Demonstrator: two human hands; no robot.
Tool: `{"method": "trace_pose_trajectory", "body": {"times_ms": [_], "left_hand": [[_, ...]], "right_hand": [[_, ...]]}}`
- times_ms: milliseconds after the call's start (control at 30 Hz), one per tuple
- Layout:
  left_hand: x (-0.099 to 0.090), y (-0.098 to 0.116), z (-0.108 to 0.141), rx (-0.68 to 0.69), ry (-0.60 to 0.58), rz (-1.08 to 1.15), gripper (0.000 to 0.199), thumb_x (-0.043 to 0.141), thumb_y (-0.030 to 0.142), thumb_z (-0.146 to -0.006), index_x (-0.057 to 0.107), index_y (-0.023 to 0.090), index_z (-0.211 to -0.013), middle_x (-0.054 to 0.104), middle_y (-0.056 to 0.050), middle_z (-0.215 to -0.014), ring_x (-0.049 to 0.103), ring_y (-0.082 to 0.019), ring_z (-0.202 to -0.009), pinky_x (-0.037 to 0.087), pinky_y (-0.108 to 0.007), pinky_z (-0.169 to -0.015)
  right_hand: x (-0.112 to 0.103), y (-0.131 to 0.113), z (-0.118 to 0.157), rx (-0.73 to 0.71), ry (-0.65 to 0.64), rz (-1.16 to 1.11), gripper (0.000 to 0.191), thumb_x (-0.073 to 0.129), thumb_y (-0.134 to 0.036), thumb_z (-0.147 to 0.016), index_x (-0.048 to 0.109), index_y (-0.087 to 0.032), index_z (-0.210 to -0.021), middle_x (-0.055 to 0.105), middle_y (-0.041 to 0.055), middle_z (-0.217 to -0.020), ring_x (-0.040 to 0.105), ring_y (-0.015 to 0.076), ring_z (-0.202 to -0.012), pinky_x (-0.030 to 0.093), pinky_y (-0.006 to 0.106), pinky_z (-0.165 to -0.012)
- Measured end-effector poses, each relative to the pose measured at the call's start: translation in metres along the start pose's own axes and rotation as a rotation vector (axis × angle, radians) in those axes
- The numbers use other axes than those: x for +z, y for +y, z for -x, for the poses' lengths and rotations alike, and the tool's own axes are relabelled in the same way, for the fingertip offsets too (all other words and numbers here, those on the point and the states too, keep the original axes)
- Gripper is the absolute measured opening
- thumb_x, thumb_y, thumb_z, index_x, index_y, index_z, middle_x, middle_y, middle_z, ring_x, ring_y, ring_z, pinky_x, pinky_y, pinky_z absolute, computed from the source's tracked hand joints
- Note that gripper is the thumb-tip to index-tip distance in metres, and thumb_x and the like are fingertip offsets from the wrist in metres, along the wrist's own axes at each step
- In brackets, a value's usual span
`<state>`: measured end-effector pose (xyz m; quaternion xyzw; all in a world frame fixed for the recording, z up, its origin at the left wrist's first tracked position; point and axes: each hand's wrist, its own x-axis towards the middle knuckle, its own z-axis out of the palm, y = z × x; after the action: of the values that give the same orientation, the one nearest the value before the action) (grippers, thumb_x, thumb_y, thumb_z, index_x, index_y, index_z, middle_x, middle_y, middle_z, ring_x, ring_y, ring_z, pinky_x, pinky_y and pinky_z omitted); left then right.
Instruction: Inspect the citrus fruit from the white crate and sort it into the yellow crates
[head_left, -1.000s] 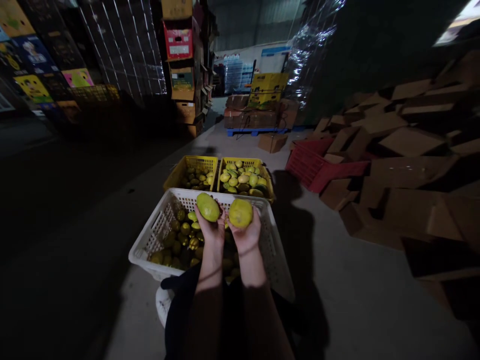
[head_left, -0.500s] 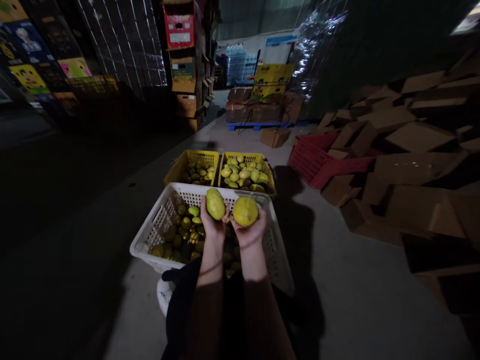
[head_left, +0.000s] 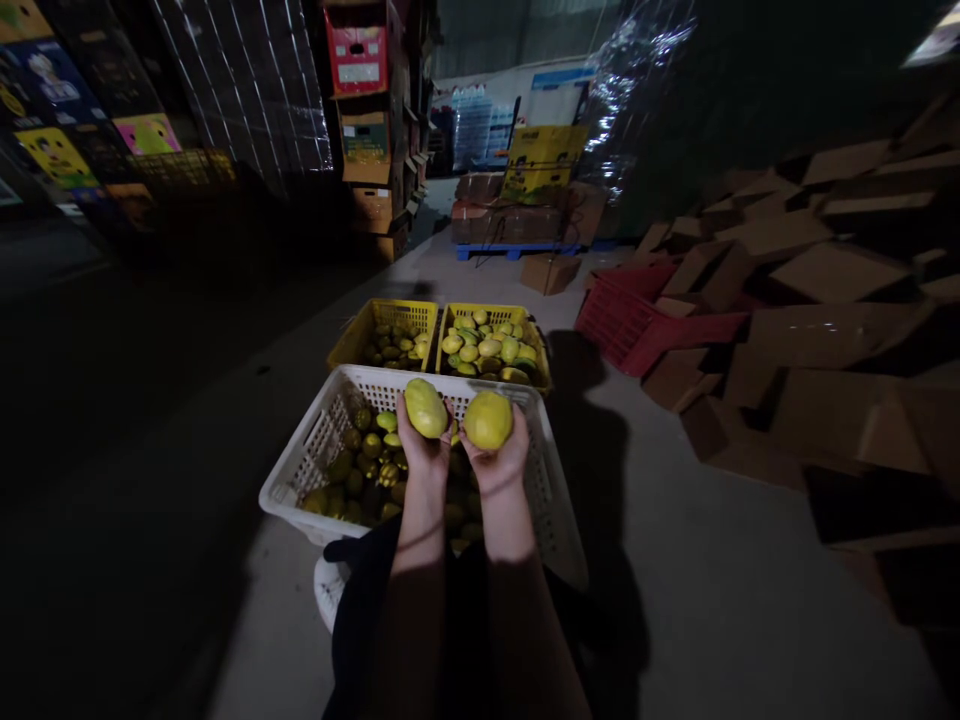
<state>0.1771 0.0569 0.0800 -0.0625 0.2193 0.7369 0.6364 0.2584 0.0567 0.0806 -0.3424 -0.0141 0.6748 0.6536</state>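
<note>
My left hand (head_left: pixel 421 450) is closed around an oval yellow-green lemon (head_left: pixel 425 408), which shows above the palm. In my right hand (head_left: pixel 502 455) rests a rounder yellow lemon (head_left: pixel 488 420), with the fingers curled beneath it. The two hands are side by side over a white plastic crate (head_left: pixel 300 450), their fingertips nearly meeting. Below them, many green and yellow lemons (head_left: pixel 372 446) lie in the crate, partly in shadow and partly hidden by my arms.
Beyond the white crate stand two yellow crates, the left one (head_left: pixel 349 345) and the right one (head_left: pixel 540 360), both holding lemons. A red crate (head_left: pixel 630 325) and a heap of cardboard boxes (head_left: pixel 817 330) lie to the right. Stacked cartons (head_left: pixel 367 140) and a blue pallet (head_left: pixel 514 252) stand behind.
Both hands have shifted slightly left with their lemons. The lemons have turned a little in the hands, and the left one tilts more.
</note>
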Motion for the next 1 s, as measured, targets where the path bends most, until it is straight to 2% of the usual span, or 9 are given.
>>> {"method": "trace_pose_trajectory", "body": {"times_ms": [67,167,233,400,600,667,800,900,1000], "left_hand": [[-0.0002,-0.0010,-0.0016,-0.050,-0.044,-0.054,0.040,0.037,0.046,-0.098,0.066,0.018,-0.099,0.066,-0.006,-0.074,0.063,-0.014,-0.059,0.050,-0.021,-0.049],[-0.0009,-0.0032,-0.0039,-0.027,-0.035,-0.111,0.041,0.033,0.042,-0.099,0.065,0.018,-0.106,0.067,-0.007,-0.077,0.064,-0.015,-0.060,0.047,-0.021,-0.045],[-0.0006,-0.0039,-0.0033,0.021,-0.006,-0.093,0.036,0.038,0.042,-0.098,0.065,0.019,-0.106,0.067,-0.005,-0.077,0.064,-0.014,-0.062,0.050,-0.022,-0.050],[0.0028,-0.0011,0.0015,0.094,-0.003,0.006,0.022,0.054,0.040,-0.092,0.064,0.022,-0.100,0.067,0.000,-0.076,0.064,-0.011,-0.062,0.056,-0.023,-0.066],[0.0008,-0.0008,-0.0024,-0.021,-0.074,-0.002,0.038,0.034,0.041,-0.099,0.063,0.017,-0.094,0.067,-0.005,-0.074,0.066,-0.012,-0.061,0.052,-0.020,-0.050],[-0.0007,-0.0012,-0.0033,0.019,-0.055,-0.009,0.036,0.035,0.040,-0.099,0.063,0.019,-0.093,0.067,-0.004,-0.073,0.065,-0.012,-0.060,0.053,-0.020,-0.051],[-0.0018,-0.0005,-0.0025,0.106,-0.011,-0.012,0.027,0.048,0.043,-0.094,0.062,0.020,-0.094,0.065,0.000,-0.072,0.064,-0.010,-0.059,0.056,-0.022,-0.062],[-0.0014,-0.0001,-0.0027,0.034,-0.037,-0.036,0.036,0.044,0.049,-0.095,0.063,0.019,-0.092,0.066,-0.003,-0.074,0.063,-0.012,-0.060,0.053,-0.021,-0.053],[-0.0009,-0.0008,-0.0040,-0.013,-0.036,-0.046,0.039,0.034,0.041,-0.099,0.064,0.018,-0.090,0.067,-0.005,-0.078,0.063,-0.013,-0.063,0.050,-0.021,-0.049]], "right_hand": [[0.0005,0.0010,-0.0010,0.036,-0.025,0.006,0.027,0.039,-0.039,-0.090,0.059,-0.022,-0.085,0.067,-0.0006,-0.064,0.062,0.0146,-0.053,0.050,0.025,-0.044],[0.0009,0.0023,-0.0032,0.039,0.035,0.018,0.028,0.035,-0.037,-0.091,0.058,-0.022,-0.082,0.065,-0.0011,-0.061,0.061,0.0146,-0.051,0.048,0.025,-0.043],[0.0016,0.0020,-0.0022,-0.009,0.078,0.015,0.025,0.040,-0.040,-0.090,0.058,-0.023,-0.085,0.065,-0.0032,-0.063,0.060,0.0141,-0.053,0.049,0.025,-0.045],[0.0028,-0.0007,0.0044,-0.087,0.071,0.007,0.015,0.057,-0.039,-0.080,0.059,-0.025,-0.086,0.065,-0.0050,-0.069,0.060,0.0137,-0.058,0.049,0.024,-0.046],[-0.0001,0.0026,-0.0028,0.020,-0.015,0.009,0.026,0.045,-0.044,-0.089,0.060,-0.023,-0.085,0.067,-0.0027,-0.064,0.062,0.0135,-0.054,0.051,0.025,-0.048],[-0.0011,0.0039,-0.0044,0.020,-0.008,0.018,0.027,0.044,-0.044,-0.091,0.060,-0.022,-0.085,0.068,-0.0033,-0.063,0.062,0.0132,-0.054,0.050,0.024,-0.047],[-0.0017,0.0032,-0.0002,-0.039,-0.037,0.005,0.016,0.055,-0.037,-0.087,0.063,-0.022,-0.086,0.070,-0.0042,-0.068,0.064,0.0130,-0.058,0.051,0.024,-0.048],[-0.0002,0.0014,0.0042,-0.032,-0.090,-0.037,0.014,0.059,-0.035,-0.085,0.064,-0.021,-0.084,0.071,-0.0035,-0.070,0.064,0.0132,-0.058,0.053,0.026,-0.050],[0.0017,0.0008,0.0044,0.007,-0.118,-0.048,0.023,0.051,-0.037,-0.090,0.065,-0.020,-0.082,0.071,-0.0010,-0.070,0.065,0.0142,-0.058,0.053,0.027,-0.051]]}}
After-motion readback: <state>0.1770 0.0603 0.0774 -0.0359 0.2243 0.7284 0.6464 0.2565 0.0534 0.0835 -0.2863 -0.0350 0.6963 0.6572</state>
